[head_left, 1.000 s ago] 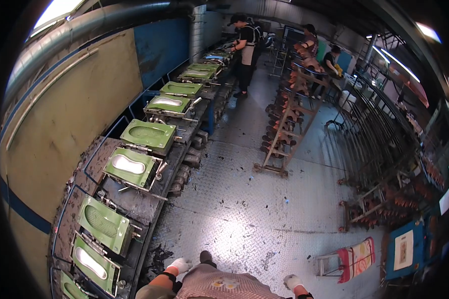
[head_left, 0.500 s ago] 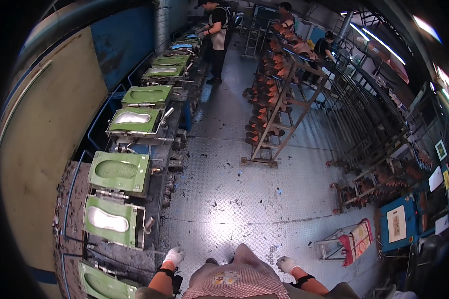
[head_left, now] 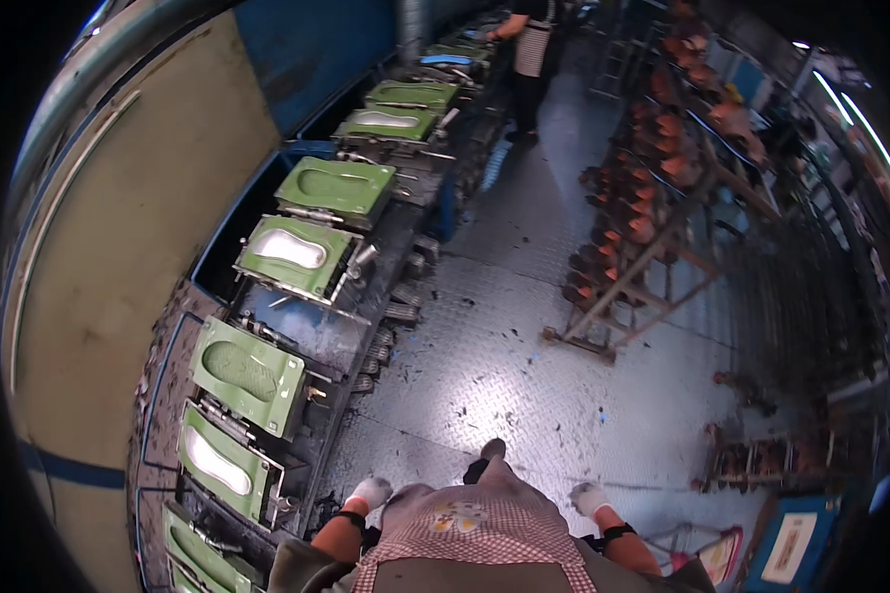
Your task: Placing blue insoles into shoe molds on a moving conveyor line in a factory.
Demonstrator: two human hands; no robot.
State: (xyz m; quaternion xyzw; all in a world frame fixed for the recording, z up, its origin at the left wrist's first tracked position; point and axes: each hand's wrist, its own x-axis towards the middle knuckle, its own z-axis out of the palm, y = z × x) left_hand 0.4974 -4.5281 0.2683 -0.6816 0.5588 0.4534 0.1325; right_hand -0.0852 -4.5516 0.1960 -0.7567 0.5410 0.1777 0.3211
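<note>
My left hand (head_left: 373, 491), in a white work glove, hangs at my left side beside the bench of moulds. Its fingers are loosely bent, and I see nothing in it. My right hand (head_left: 587, 497), gloved the same way, hangs over the metal floor (head_left: 485, 346) on my right, its fingers slack with nothing visible in them. Nearest to the left hand is an opened green sole mould, one half with a shiny silver cavity (head_left: 216, 465). The other half (head_left: 247, 374), beyond it, has a patterned green sole-shaped hollow. Neither hand touches a mould.
More opened green moulds (head_left: 336, 186) line the bench at left. Ahead stands a co-worker in a striped apron (head_left: 532, 49). A wheeled rack (head_left: 653, 282) of brown and orange shoe parts stands right of the aisle. Near right are a lower rack (head_left: 791, 457) and a blue board (head_left: 791, 544).
My view has turned left and I have moved forward along the bench. The moulds and the rack now appear slanted and further right. Both hands still hang at my sides.
</note>
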